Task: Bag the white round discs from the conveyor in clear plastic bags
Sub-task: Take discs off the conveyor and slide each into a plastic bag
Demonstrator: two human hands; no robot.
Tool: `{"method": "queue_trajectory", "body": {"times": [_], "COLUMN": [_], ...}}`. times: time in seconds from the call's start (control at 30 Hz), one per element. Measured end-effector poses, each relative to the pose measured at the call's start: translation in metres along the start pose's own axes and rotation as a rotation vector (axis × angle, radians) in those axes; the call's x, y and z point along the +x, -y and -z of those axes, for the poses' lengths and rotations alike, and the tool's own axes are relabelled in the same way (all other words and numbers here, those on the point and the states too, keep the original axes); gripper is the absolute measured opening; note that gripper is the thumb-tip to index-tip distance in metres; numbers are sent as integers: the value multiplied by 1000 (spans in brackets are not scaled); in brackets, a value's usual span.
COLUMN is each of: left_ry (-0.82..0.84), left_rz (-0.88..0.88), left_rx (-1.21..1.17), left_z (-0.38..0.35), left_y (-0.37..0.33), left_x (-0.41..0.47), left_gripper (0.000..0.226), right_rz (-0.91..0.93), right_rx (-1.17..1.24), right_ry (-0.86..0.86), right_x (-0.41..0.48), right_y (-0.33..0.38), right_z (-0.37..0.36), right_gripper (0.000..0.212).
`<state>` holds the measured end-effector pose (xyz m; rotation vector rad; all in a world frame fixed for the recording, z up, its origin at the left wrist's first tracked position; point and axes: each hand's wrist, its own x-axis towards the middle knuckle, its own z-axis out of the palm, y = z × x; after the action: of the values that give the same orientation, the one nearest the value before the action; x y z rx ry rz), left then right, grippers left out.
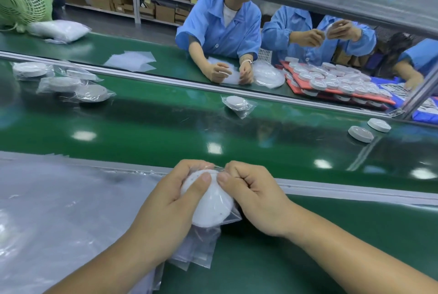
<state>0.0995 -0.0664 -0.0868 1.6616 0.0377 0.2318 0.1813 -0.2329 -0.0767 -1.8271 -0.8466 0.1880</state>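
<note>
At lower centre my left hand (pixel 166 201) grips the white disc (pixel 211 206) through its clear bag (pixel 233 216); my right hand (pixel 256 196) pinches the bag edge at the disc's far rim, just beside my left thumb.

Left hand (pixel 170 199) grips white disc (pixel 208 208) inside clear bag (pixel 231 216), just past belt's (pixel 166 128) near edge. Right hand (pixel 251 196) pinches bag top. On belt: two bare discs (pixel 360 134) near right edge, one bagged disc (pixel 237 103) mid, bagged pile (pixel 71 85) far left.
</note>
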Motion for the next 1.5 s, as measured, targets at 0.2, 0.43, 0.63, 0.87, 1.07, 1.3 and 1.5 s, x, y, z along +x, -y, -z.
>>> {"method": "queue_trajectory", "body": {"times": [0.2, 0.43, 0.63, 0.87, 1.07, 1.3, 1.5], "left_ry": [43, -133, 83, 166, 169, 161, 128], "left_rz": [22, -227, -326, -404, -425, -509, -523], "left_rx": [4, 545, 947, 1153, 1157, 1205, 1240], "left_z": [-4, 14, 12, 13, 11, 7, 1], "left_y": [7, 11, 17, 23, 23, 14, 16], "left_x": [-3, 4, -5, -5, -4, -5, -4], "left_gripper": [15, 16, 24, 38, 40, 12, 37], "right_rz": [-30, -263, -707, -417, -88, -63, -39], "right_rx": [68, -181, 81, -157, -504, -750, -596], "right_ry": [118, -201, -441, -288, -101, 15, -132], "right_x": [1, 74, 148, 101, -9, -25, -23], "right_y": [-6, -31, -59, -47, -30, -35, -40], "right_z": [-4, 26, 79, 25, -8, -15, -12], "right_gripper": [32, 47, 20, 16, 23, 53, 31]}}
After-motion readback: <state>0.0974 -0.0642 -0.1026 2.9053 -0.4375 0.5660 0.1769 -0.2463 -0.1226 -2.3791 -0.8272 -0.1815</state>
